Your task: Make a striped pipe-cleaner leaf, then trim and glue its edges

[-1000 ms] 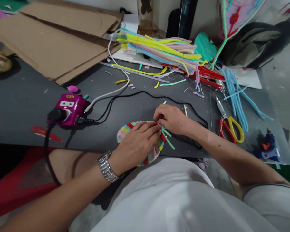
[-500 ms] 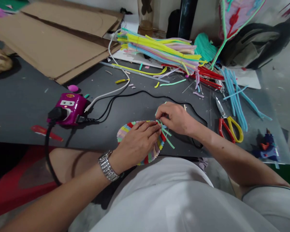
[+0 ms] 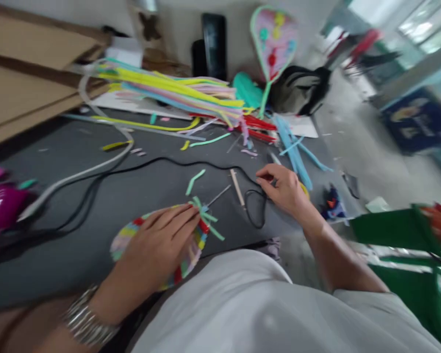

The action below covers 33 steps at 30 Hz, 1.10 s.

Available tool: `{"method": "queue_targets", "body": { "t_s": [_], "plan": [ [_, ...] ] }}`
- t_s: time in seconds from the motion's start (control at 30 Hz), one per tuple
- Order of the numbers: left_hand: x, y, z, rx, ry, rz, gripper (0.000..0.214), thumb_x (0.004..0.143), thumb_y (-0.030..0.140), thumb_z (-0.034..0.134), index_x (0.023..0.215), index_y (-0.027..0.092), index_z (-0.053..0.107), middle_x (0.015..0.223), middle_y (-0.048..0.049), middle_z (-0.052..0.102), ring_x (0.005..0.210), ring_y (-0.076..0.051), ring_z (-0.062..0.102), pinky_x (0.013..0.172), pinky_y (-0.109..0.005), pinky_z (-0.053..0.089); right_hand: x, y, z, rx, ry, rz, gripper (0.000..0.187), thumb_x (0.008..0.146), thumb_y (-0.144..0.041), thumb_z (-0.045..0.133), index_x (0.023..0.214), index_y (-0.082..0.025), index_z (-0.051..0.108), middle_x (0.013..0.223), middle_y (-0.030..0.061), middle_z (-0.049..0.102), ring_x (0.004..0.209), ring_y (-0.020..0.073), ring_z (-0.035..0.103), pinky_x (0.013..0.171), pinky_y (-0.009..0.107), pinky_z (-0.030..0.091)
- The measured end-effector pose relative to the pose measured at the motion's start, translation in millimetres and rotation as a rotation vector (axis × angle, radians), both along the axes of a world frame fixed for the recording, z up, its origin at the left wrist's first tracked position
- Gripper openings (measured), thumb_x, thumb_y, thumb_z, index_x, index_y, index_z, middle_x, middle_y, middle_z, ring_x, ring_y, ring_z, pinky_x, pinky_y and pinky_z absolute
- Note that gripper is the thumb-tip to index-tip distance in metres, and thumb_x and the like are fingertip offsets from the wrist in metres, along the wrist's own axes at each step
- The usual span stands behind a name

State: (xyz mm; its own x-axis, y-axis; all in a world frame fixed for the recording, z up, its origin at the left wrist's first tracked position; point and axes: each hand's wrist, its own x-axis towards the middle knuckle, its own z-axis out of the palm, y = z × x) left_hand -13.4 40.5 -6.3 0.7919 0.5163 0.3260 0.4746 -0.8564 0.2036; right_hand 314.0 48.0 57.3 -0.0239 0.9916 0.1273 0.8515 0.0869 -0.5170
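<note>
My left hand [image 3: 161,240] lies flat, fingers stretched out, on a rounded piece of striped pipe cleaners [image 3: 123,240] at the table's front edge. Light green pipe-cleaner ends [image 3: 208,215] stick out from its right tip, past my fingertips. A thin metal rod [image 3: 219,194] slants up from there. My right hand [image 3: 281,189] is above the table to the right, fingers curved with a gap to the thumb and nothing visible between them. It covers most of the scissors, whose yellow handle [image 3: 305,190] shows beside it.
A bundle of coloured pipe cleaners [image 3: 176,90] lies at the back. Black cord [image 3: 191,162] crosses the table from the purple socket block [image 3: 2,211]. A pale stick [image 3: 237,189] and a cut green piece [image 3: 194,181] lie mid-table. The blue glue gun [image 3: 332,203] is near the right edge.
My right hand has left the green pipe-cleaner ends and moved right to the scissors. My left hand stays on the striped piece. The view has swung to the right.
</note>
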Motion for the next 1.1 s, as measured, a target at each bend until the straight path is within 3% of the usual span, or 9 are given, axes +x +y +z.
{"method": "queue_targets", "body": {
  "t_s": [0.07,0.13,0.23,0.33,0.43,0.57,0.73,0.93,1.1],
  "plan": [
    [-1,4,-5.2,0.061,-0.045,-0.022,0.038,0.101,0.018,0.042,0.132,0.013,0.063,0.137,-0.0168,0.066,0.127,-0.035,0.059,0.099,-0.054,0.047,24,-22,6.8,0.002,-0.001,-0.17,0.013,0.086,-0.023,0.06,0.093,-0.019,0.071,0.082,0.0015,0.071,0.075,0.0161,0.062,0.072,0.027,0.045],
    [-1,5,-4.7,0.064,-0.026,-0.038,0.037,0.102,0.019,0.042,0.131,0.014,0.064,0.136,-0.0168,0.066,0.125,-0.035,0.06,0.099,-0.054,0.049,28,-37,8.5,-0.026,0.037,-0.247,0.013,0.086,-0.025,0.06,0.091,-0.019,0.071,0.075,-0.0003,0.068,0.068,0.0151,0.059,0.067,0.027,0.043],
    [1,0,3.4,0.017,0.049,-0.021,0.036,0.103,0.021,0.044,0.132,0.012,0.064,0.14,-0.0172,0.064,0.128,-0.034,0.058,0.104,-0.053,0.049,-1,-35,0.6,-0.065,0.106,-0.045,0.015,0.088,-0.021,0.059,0.094,-0.018,0.072,0.084,0.0028,0.071,0.075,0.0162,0.062,0.069,0.027,0.044],
    [2,-2,8.5,-0.008,0.092,0.011,0.035,0.103,0.019,0.046,0.132,0.01,0.063,0.14,-0.0169,0.063,0.133,-0.032,0.055,0.109,-0.051,0.048,-50,-8,-11.3,-0.033,0.117,0.262,0.021,0.087,-0.012,0.054,0.095,-0.018,0.073,0.093,0.0068,0.072,0.09,0.0189,0.063,0.084,0.03,0.046],
    [4,-1,10.9,-0.038,0.119,0.018,0.034,0.101,0.018,0.051,0.132,0.011,0.063,0.139,-0.0145,0.064,0.132,-0.03,0.055,0.109,-0.049,0.048,-90,24,-19.3,-0.058,0.005,0.404,0.026,0.086,-0.007,0.051,0.093,-0.017,0.074,0.095,0.0086,0.072,0.095,0.0206,0.063,0.09,0.031,0.044],
    [5,0,14.0,-0.034,0.094,0.016,0.03,0.101,0.017,0.052,0.128,0.012,0.065,0.134,-0.0143,0.067,0.129,-0.029,0.058,0.106,-0.048,0.05,-111,48,-22.6,-0.201,-0.088,0.4,0.029,0.082,-0.003,0.05,0.088,-0.017,0.074,0.095,0.0079,0.073,0.093,0.0195,0.063,0.086,0.028,0.043],
    [5,0,11.5,-0.042,0.098,0.017,0.031,0.101,0.018,0.052,0.129,0.011,0.064,0.136,-0.0142,0.066,0.131,-0.03,0.057,0.106,-0.048,0.049,-115,52,-25.2,-0.298,0.004,0.419,0.029,0.079,-0.002,0.05,0.086,-0.017,0.074,0.094,0.0043,0.074,0.086,0.0155,0.064,0.077,0.023,0.042],
    [4,1,10.7,-0.046,0.101,0.013,0.031,0.102,0.02,0.052,0.129,0.01,0.064,0.134,-0.0139,0.067,0.131,-0.029,0.057,0.107,-0.047,0.048,-117,58,-31.4,-0.327,0.068,0.475,0.029,0.079,-0.003,0.051,0.087,-0.016,0.075,0.09,0.0036,0.074,0.083,0.0147,0.064,0.076,0.024,0.042],
    [4,0,10.6,-0.031,0.111,0.018,0.031,0.102,0.019,0.052,0.129,0.01,0.064,0.134,-0.0146,0.067,0.13,-0.03,0.057,0.106,-0.048,0.048,-119,58,-27.4,-0.286,-0.012,0.489,0.03,0.08,-0.005,0.051,0.091,-0.018,0.076,0.092,0.0042,0.073,0.088,0.0166,0.062,0.078,0.026,0.041]
  ]
}}
